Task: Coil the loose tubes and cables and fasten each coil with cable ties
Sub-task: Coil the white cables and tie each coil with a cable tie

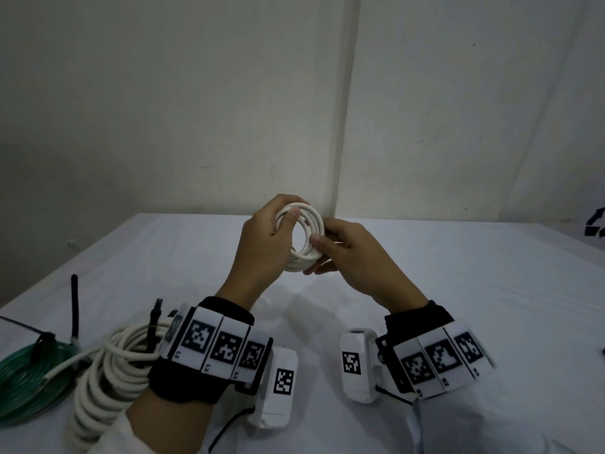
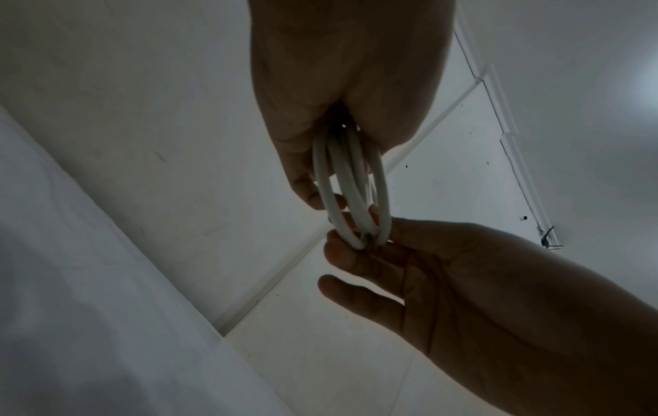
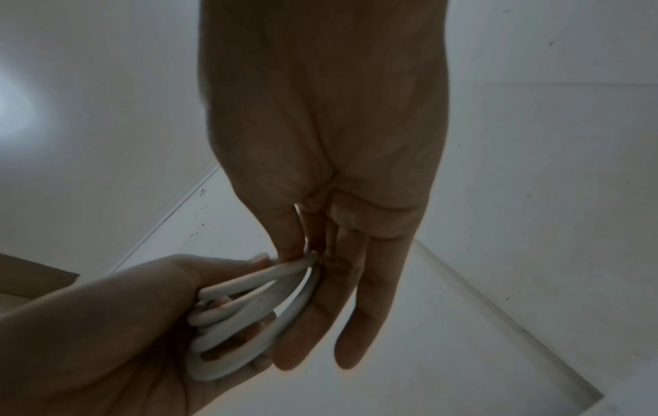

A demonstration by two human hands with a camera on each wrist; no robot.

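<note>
Nearest the camera, lower left: thick off-white ribbed hose coil (image 1: pixel 108 371), lying on the white cloth-covered tabletop (image 1: pixel 458 290), bound with a black cable tie (image 1: pixel 153 326) whose tail stands up.
Far left, at the tabletop's left edge: green translucent tube coil (image 1: pixel 23 381), flat, tied in black, touching the hose coil; a loose off-white end lies across it.
Left hand (image 1: pixel 262 247): raised above mid-tabletop, fingers and thumb curled round the left side of a small coil of thin white round cable (image 1: pixel 307 244).
Small coil: held in the air between both hands, upright, several loops, no tie visible on it.
Right hand (image 1: pixel 353 257): thumb and forefinger pinching the coil's right side; remaining fingers extended beneath, seen in the right wrist view.
Containers: none seen.
Open room: bare cloth from centre to right edge; wall behind the far edge.
</note>
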